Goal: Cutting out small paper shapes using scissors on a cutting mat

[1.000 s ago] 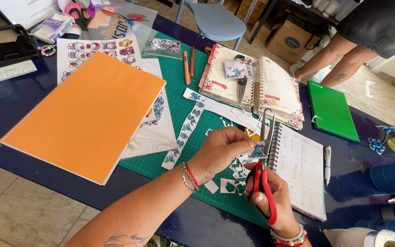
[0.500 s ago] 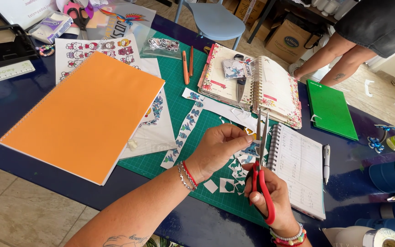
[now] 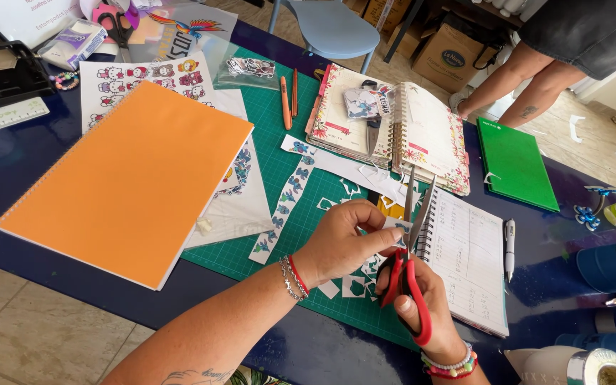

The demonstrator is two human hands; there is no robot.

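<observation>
Cutting mat [image 3: 279,171] sits mid-table; big closed notebook [image 3: 126,178] overlaps its left edge. Open planner [image 3: 393,125] lies at mat's far side, small spiral notebook [image 3: 468,260] right, pen [image 3: 510,239] just beyond. Scissors [image 3: 408,249] over the mat's near-right part.

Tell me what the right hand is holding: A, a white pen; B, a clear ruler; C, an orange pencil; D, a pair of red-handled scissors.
D: the right hand grips red-handled scissors, blades open around a small paper cutout pinched by the left hand.
</observation>
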